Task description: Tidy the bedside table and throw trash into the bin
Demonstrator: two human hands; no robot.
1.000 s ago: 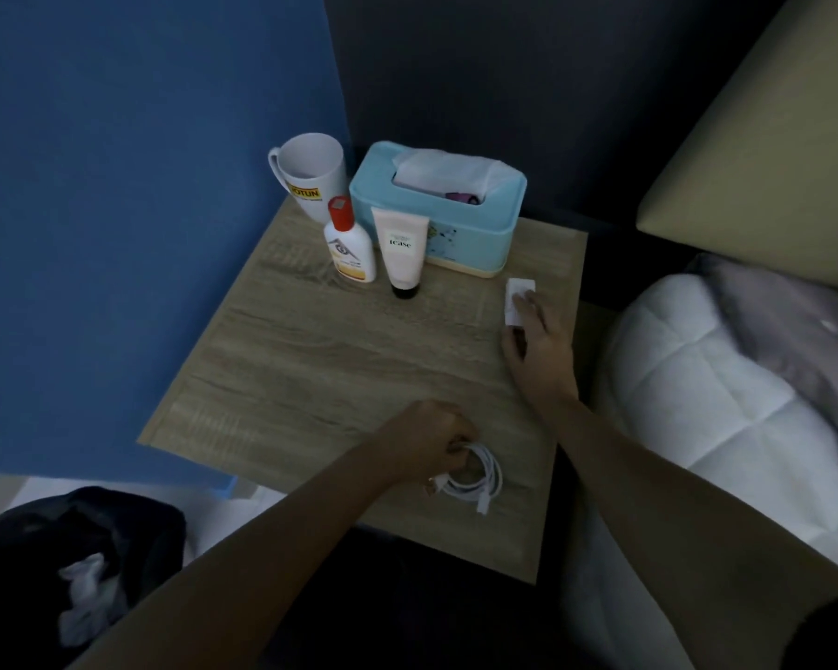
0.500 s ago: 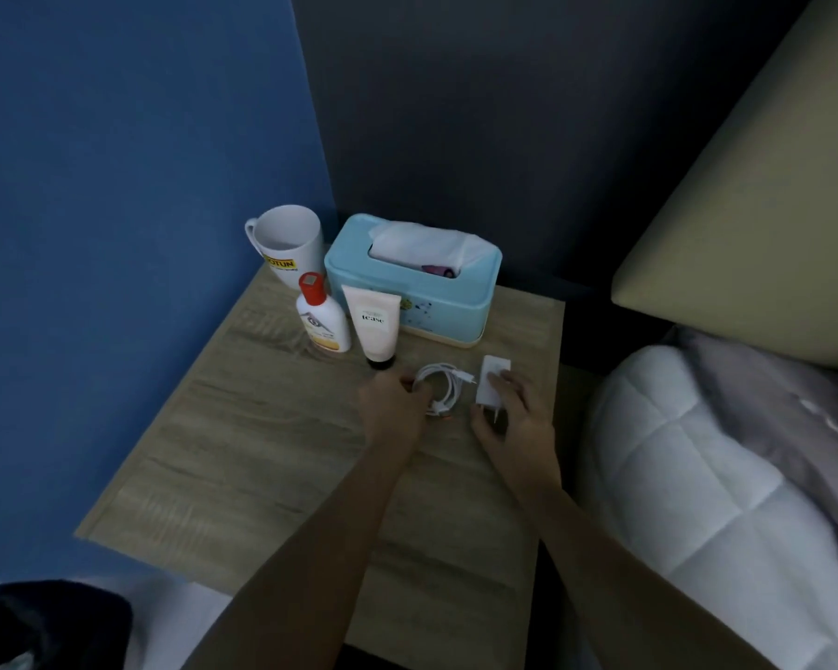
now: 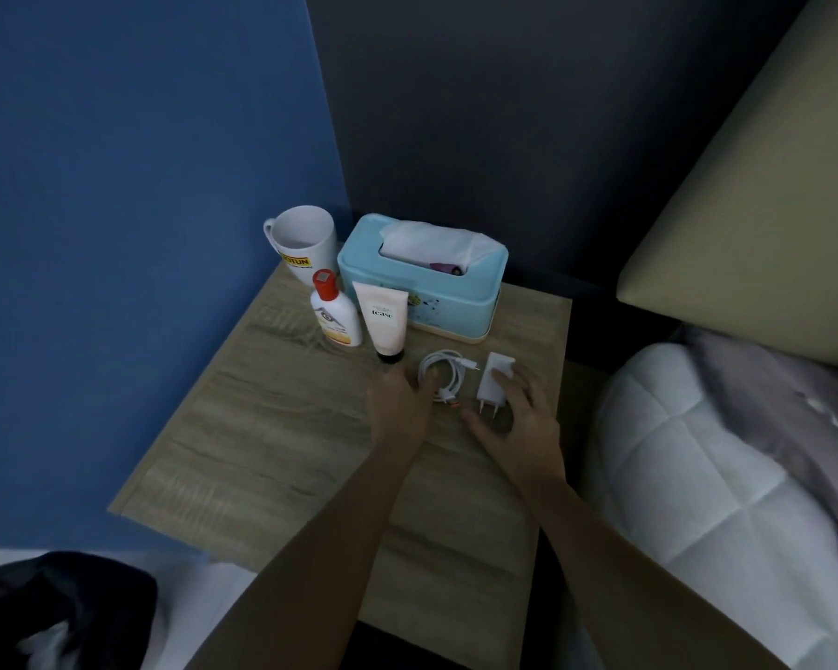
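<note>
Left hand (image 3: 397, 408) and right hand (image 3: 521, 430) low, close together, forearms reaching forward.
Left palm down, fingers perhaps lightly curled; right fingers spread and arched.

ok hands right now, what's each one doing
Left hand: pinching the coiled cable.
Right hand: open, resting on the charger plug.
</note>
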